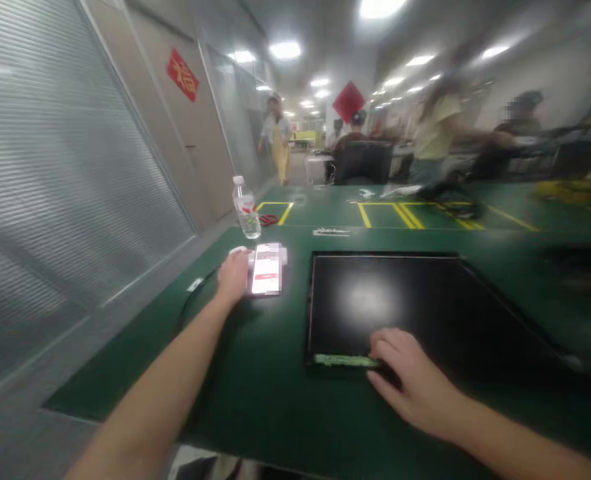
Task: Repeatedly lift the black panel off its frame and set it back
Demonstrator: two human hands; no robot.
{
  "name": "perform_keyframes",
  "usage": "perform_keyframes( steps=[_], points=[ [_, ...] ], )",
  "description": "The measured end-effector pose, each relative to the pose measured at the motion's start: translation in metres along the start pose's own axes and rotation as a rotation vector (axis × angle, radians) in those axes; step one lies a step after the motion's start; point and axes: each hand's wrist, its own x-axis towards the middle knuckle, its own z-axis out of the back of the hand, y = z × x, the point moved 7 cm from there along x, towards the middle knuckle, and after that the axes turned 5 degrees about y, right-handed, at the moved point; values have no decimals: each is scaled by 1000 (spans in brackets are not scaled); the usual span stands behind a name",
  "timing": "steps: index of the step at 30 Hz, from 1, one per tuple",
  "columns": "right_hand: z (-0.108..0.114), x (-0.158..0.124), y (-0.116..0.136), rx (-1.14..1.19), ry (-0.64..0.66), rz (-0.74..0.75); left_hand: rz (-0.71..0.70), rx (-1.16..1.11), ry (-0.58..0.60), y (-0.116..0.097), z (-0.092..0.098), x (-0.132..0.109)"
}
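Note:
A lit smartphone (266, 270) is on the left part of the green table, its screen partly blurred out. My left hand (232, 275) is closed at its left edge, with the fingertips partly hidden. White items (284, 255) show just behind the phone, too unclear to name. A flat black display panel (400, 293) lies face up to the right, with a pale green strip (345, 361) along its front left edge. At this front edge, my right hand (405, 370) grips the panel, fingers bent over the rim and thumb on the near side.
A water bottle (246, 208) stands behind the phone, beside red-handled scissors (268, 219). A black cable (195, 300) runs under my left arm. Yellow tape lines (405, 215) mark the far table, where dark items (452, 193) lie. Several people are farther back.

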Motion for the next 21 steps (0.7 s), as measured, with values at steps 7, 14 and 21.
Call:
perform_keyframes(
  steps=[7,14,21],
  points=[
    [3,0,1,3,4,-12,89,-52,14,4,-5,3],
    [5,0,3,-6,-8,-14,-52,28,119,-16,-24,1],
    [4,0,3,-6,12,-29,-44,40,165,-20,-30,2]
  ],
)
